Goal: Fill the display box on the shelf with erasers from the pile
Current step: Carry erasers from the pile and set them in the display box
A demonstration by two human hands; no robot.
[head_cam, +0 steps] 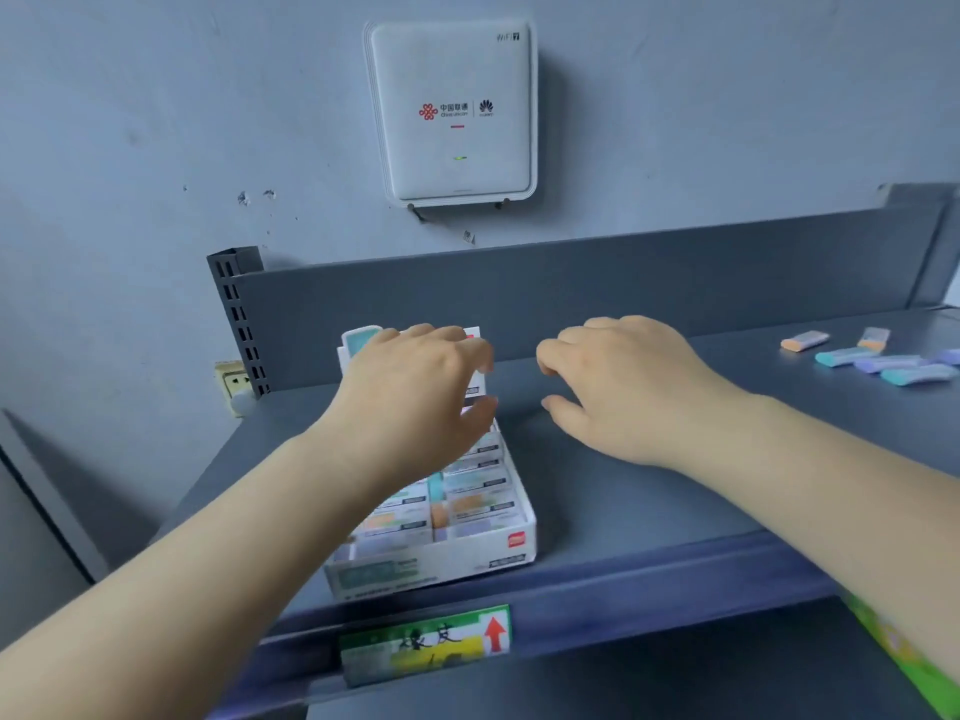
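Two rows of wrapped erasers, white display box, nearly full

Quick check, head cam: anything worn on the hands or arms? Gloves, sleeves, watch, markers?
Nothing worn that shows. The left hand and right hand are bare, with no gloves, rings, watch or tracking markers. Both forearms are bare right to the frame edges, so no sleeve is in view. Nails look short and unpainted.
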